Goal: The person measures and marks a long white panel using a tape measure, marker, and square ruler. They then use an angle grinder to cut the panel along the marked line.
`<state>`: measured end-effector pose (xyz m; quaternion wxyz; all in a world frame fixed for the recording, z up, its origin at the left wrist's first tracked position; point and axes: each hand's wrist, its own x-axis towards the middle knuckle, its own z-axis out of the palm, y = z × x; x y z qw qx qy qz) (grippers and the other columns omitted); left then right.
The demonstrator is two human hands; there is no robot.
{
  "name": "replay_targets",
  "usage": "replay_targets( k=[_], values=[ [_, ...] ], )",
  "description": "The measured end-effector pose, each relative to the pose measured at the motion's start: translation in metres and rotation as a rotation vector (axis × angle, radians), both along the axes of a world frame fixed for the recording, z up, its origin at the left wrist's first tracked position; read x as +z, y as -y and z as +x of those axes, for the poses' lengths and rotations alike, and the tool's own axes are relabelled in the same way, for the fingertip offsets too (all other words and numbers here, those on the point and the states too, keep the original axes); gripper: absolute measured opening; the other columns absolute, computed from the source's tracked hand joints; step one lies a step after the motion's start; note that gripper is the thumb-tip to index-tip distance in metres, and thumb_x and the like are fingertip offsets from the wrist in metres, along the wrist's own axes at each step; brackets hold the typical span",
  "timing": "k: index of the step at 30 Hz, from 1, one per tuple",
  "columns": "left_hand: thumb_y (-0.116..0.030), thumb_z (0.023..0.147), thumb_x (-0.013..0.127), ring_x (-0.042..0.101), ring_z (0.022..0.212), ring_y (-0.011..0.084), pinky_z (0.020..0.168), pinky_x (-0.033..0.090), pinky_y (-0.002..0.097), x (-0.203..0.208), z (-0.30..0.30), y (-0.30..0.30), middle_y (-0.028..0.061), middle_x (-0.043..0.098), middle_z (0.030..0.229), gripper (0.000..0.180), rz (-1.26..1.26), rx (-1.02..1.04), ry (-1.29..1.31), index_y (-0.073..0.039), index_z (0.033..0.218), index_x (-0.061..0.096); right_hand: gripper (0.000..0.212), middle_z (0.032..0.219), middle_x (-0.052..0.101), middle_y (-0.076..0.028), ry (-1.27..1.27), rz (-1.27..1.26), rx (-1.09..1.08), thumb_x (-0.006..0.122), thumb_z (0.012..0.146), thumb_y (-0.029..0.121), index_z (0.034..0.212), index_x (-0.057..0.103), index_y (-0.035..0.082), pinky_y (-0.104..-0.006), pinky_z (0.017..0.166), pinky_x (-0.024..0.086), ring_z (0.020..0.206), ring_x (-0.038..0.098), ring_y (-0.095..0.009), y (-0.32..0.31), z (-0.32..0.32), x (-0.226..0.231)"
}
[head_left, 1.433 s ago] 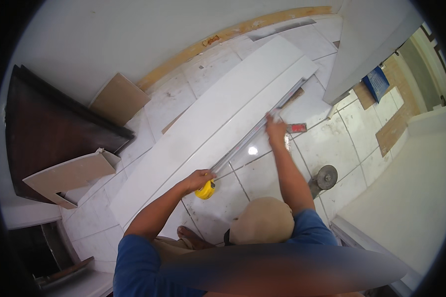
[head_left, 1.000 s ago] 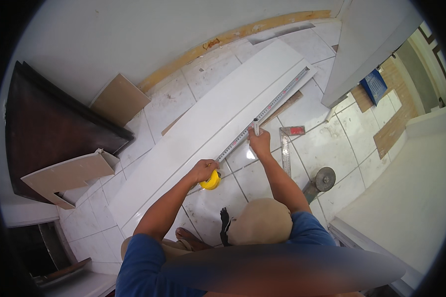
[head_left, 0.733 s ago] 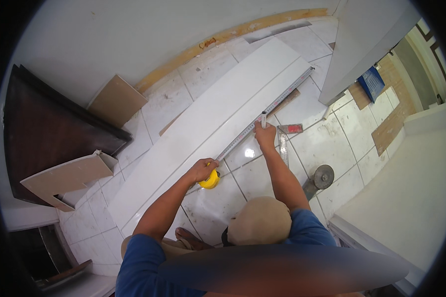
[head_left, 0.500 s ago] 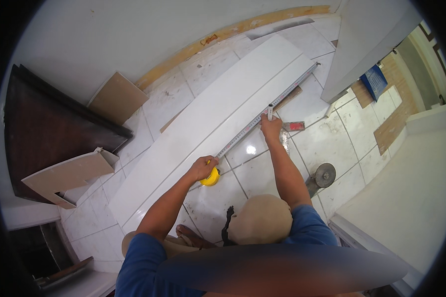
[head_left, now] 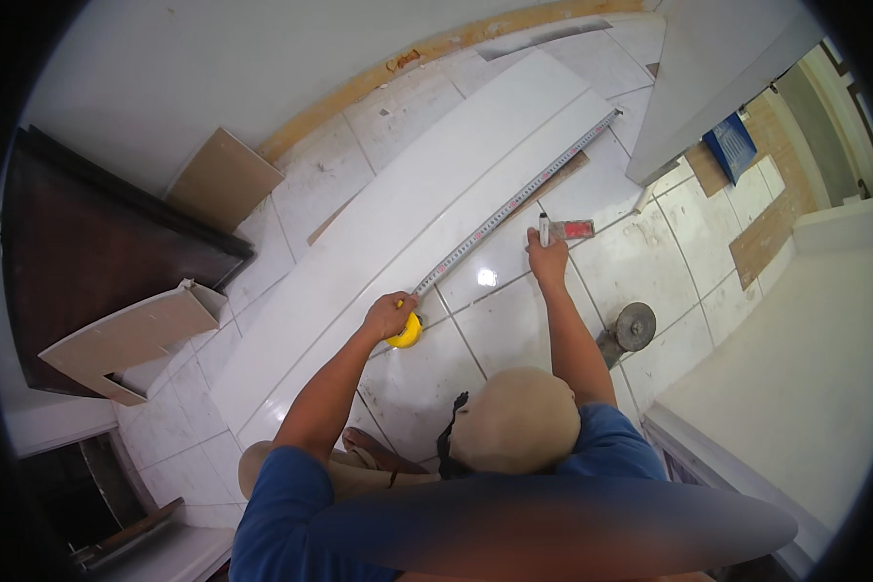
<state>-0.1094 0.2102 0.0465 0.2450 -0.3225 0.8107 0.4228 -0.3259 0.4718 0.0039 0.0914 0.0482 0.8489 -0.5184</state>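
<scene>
1. The left hand [head_left: 390,314] is clenched round a yellow-cased tape measure [head_left: 405,334] at the near long edge of a white panel [head_left: 398,225], likely to keep the blade taut and lined up with that edge
2. To the right, an angle grinder [head_left: 634,327] lies on the floor tiles [head_left: 679,257], disc upward, seemingly parked within reach
3. The right hand [head_left: 549,260] grasps a white marker [head_left: 544,227] upright over the tiles, apart from the panel, probably pinched this way to leave its dark end free
4. Just beside it lies a red-handled square [head_left: 578,229], its blade mostly hidden by the hand
5. The steel tape blade [head_left: 507,208] runs along the panel to its far right corner; whether the hook catches there I cannot tell
6. A brown strip [head_left: 565,177] shows beneath the panel's edge, perhaps propping it off the floor
</scene>
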Motion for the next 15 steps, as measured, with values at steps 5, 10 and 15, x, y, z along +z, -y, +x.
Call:
replay_targets(
  k=[5,10,15],
  values=[
    [-0.048,0.098,0.054,0.061,0.052,0.0178,0.055,0.05,0.034,-0.015,0.001,0.007,0.0099,0.064,0.064,0.049,-0.011,0.0,0.002,-0.002,0.099,0.072,0.034,0.09,0.07,-0.023,-0.061,0.356,0.053,0.07,0.088,0.031,0.098,0.07,-0.001,-0.0468,0.078,0.053,0.087,0.068,-0.04,-0.047,0.019,-0.006],
    [-0.046,0.098,0.055,0.06,0.06,0.0156,0.059,0.049,0.0316,-0.002,-0.003,0.012,0.0084,0.065,0.071,0.047,0.077,-0.004,-0.055,-0.003,0.105,0.072,0.048,0.104,0.069,-0.023,0.018,0.646,0.214,0.078,0.08,0.033,0.113,0.067,0.0,-0.0479,0.082,0.054,0.094,0.068,-0.04,-0.065,0.048,0.018],
    [-0.04,0.1,0.056,0.058,0.065,0.0129,0.062,0.049,0.0295,0.01,-0.028,-0.02,0.0057,0.065,0.076,0.04,0.255,0.023,-0.115,-0.004,0.111,0.071,0.049,0.104,0.07,-0.021,0.181,0.639,0.213,0.081,0.076,0.03,0.111,0.067,0.0,-0.0471,0.083,0.054,0.095,0.069,-0.039,-0.069,0.045,-0.003]
  ],
)
